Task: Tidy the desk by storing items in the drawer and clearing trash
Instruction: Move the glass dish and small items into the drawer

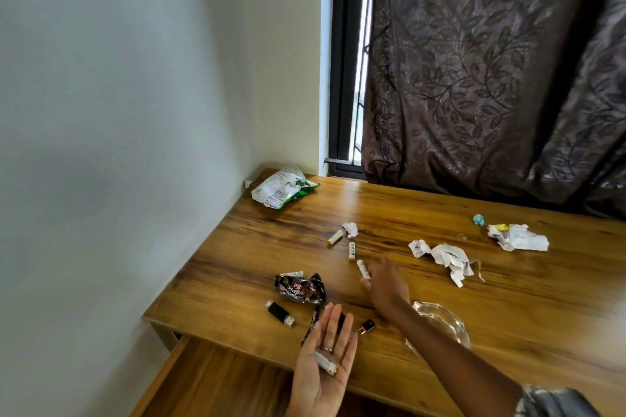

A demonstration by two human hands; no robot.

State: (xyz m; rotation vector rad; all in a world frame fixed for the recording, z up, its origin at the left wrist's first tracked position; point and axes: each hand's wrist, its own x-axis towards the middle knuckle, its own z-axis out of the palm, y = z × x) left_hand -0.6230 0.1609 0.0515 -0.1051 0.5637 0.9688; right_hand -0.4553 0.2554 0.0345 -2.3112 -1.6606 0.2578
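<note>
Four batteries are in view: one lies on the flat, upturned left hand point(321, 362), fingers straight; three lie on the desk point(508, 315). The right hand point(386, 284) reaches to the nearest battery point(363, 269), fingertips at it; whether it grips is unclear. Two USB sticks point(280, 313) and a brown wrapper point(299, 288) lie near the desk's front edge. The drawer point(210, 379) below stands open.

Single head-worn wide-angle view, aimed forward and down from above near edge of wooden desk point(423, 210). Desk corner is seen obliquely, wall point(118, 112) at left, curtain point(491, 61) and window strip straight ahead. Open drawer point(216, 379) is caught at bottom edge, close below lens. Edges are bent by lens distortion. No second view is given.
</note>
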